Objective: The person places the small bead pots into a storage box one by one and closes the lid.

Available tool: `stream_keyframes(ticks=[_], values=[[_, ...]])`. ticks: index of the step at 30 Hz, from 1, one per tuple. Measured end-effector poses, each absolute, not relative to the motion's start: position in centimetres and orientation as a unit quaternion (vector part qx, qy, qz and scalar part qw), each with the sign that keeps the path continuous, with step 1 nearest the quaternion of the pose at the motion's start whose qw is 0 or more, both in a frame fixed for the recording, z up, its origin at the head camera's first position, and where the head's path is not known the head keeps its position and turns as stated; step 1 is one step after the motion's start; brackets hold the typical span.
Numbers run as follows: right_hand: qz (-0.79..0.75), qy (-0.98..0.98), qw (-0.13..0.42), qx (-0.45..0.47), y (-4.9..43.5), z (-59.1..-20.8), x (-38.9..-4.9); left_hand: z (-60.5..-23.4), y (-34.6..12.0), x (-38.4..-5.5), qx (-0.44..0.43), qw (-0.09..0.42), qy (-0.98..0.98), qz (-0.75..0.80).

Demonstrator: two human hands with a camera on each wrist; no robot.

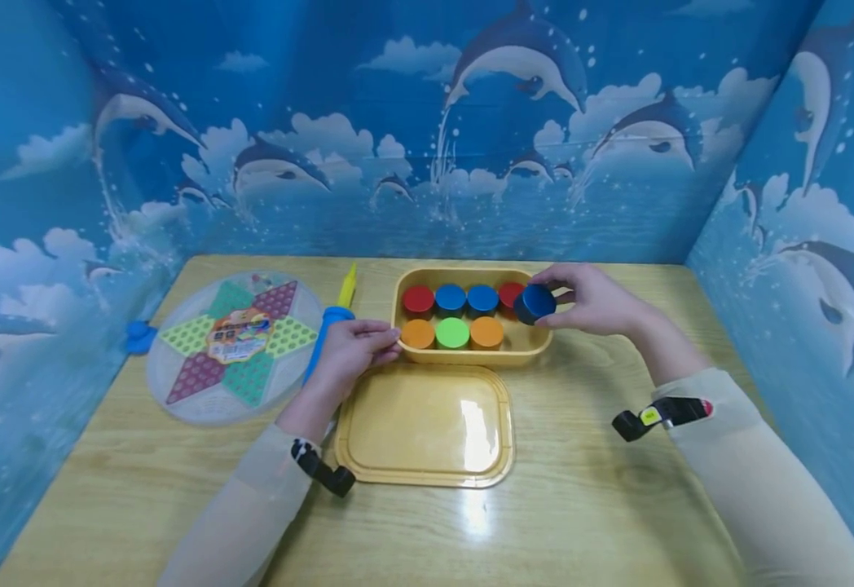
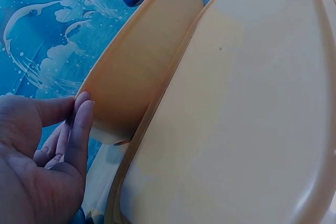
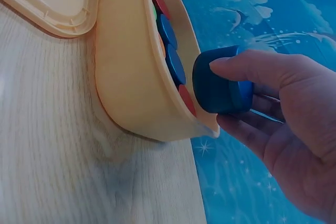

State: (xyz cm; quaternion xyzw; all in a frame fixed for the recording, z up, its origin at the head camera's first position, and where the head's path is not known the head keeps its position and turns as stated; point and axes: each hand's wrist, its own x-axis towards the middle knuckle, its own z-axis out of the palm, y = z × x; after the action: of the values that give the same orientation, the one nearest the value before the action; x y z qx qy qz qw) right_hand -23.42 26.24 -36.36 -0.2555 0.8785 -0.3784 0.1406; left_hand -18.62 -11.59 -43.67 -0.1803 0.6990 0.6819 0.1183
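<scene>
A yellow rectangular box (image 1: pixel 471 356) stands near the back of the table, holding two rows of short cylinders with coloured tops. The back row shows red and blue tops; orange and green tops sit in front, such as the green cylinder (image 1: pixel 452 333). My right hand (image 1: pixel 592 300) holds a blue cylinder (image 3: pixel 215 82) between thumb and fingers, tilted, at the box's right end. At the opposite end, my left hand (image 1: pixel 354 350) pinches the rim at the front left corner with its fingertips. A matching yellow lid (image 1: pixel 427 424) lies flat in front of the box.
To the left lies a round clear case (image 1: pixel 178 403) with a coloured star board. A blue tool with a yellow pointed tip (image 1: pixel 348 287) lies beside it, partly under my left arm. A small blue object (image 1: pixel 139 337) sits at the table's left edge. Dolphin-printed walls surround the table.
</scene>
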Motion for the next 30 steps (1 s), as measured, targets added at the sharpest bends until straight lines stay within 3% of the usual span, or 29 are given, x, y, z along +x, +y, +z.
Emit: stream_keyframes(ticks=[13,30], values=[[-0.283,0.892,0.202,-0.289,23.7,-36.0,-24.3,-43.8,-11.6,-18.7,-0.184,0.117,0.692,0.688],[-0.188,0.902,0.226,-0.315,22.7,-36.2,-24.6,-43.7,-11.5,-18.7,-0.191,0.12,0.695,0.682]])
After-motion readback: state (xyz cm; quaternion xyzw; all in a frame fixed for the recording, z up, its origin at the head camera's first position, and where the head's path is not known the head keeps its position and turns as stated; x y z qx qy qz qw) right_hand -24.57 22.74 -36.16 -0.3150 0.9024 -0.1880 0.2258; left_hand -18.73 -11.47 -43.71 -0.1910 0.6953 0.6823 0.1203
